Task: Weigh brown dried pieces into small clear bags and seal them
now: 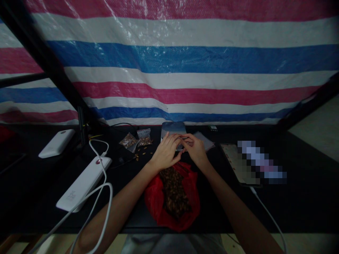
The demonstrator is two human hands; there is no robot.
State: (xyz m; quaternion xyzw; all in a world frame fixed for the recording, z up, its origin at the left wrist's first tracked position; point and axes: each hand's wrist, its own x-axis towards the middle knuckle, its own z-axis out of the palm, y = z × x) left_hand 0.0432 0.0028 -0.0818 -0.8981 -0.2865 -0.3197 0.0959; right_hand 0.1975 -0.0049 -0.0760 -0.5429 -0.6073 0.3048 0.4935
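Above the near edge of a flat silver-blue device [173, 127], my left hand [167, 150] and my right hand [195, 150] meet at the fingertips. The fingers of both are bent and pinched together; what lies between them is too small and dark to make out. Just below the hands stands an open red plastic bag [194, 197] filled with brown seeds [174, 192]. Partly behind my right hand lie flat clear plastic bags [207, 141]. To the left are two small clear bags of seeds, one lying flat [129, 140] and one more upright [144, 137].
Loose seeds [137, 156] lie on the black table [212, 208]. Two white power banks, one nearer [82, 183] and one farther [57, 143], are at left, with a looping white cable [109, 197]. A phone [239, 164] with a cable lies at right. Striped sheeting [169, 81] hangs behind.
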